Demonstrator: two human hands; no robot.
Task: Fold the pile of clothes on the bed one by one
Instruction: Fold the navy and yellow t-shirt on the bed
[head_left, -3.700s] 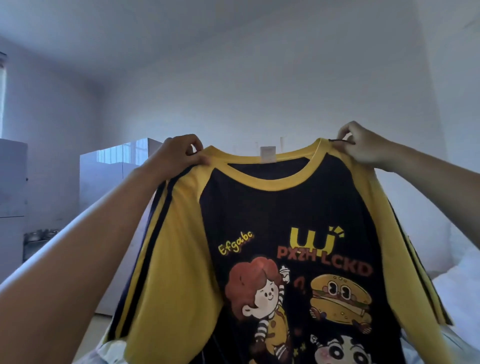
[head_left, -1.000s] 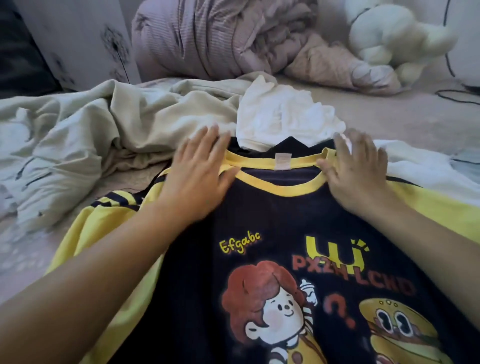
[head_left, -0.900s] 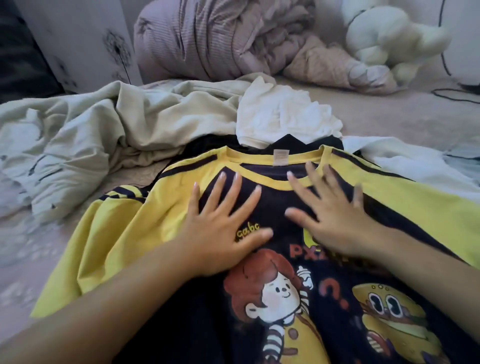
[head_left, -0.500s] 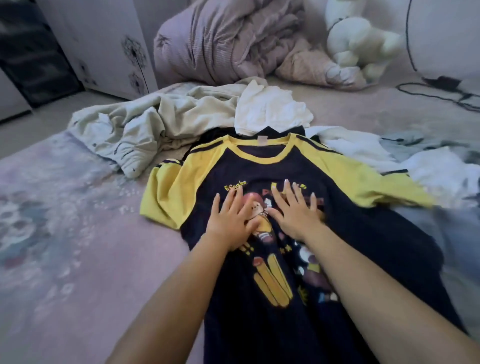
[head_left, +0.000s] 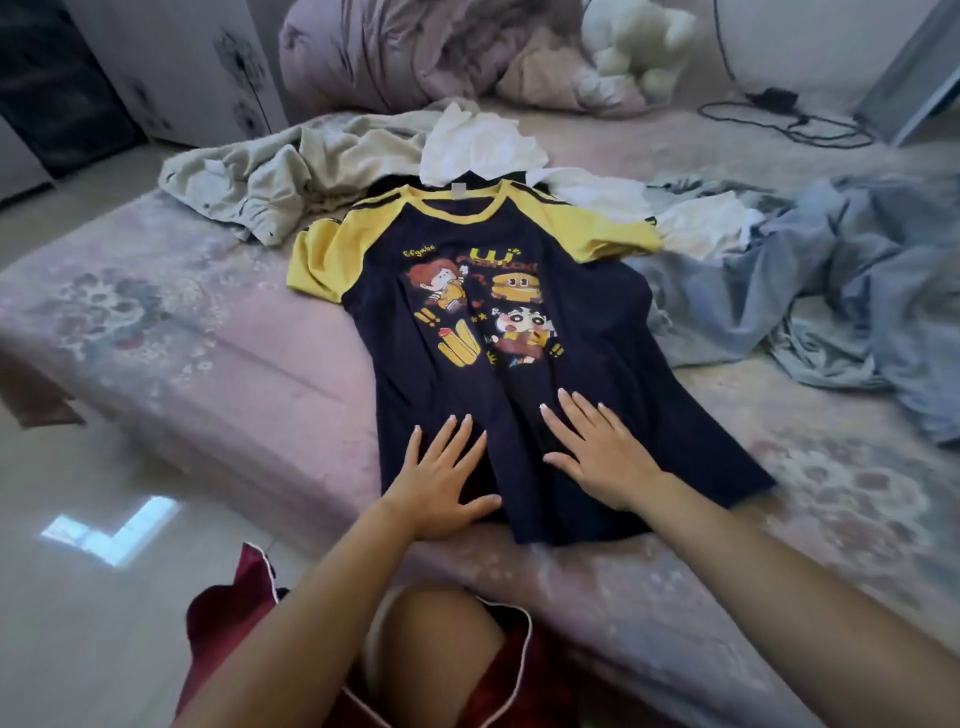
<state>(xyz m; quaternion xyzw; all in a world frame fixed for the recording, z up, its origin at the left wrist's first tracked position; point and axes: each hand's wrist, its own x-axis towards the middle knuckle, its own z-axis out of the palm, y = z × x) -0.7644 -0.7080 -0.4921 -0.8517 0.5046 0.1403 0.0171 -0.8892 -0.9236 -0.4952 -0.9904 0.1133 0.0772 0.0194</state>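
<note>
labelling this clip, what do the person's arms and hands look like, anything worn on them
Both forearms are bare, no sleeves, watch, bracelet or gloves in view. The left hand and right hand show no rings that I can make out; the fingernails look pale and neatly rounded.

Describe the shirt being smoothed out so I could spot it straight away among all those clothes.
On the pink floral bed, in front of the heap of pale clothes, one T-shirt lies spread flat, print side up. The left hand and right hand rest flat near its hem. It alone is navy with yellow sleeves and cartoon prints.
</note>
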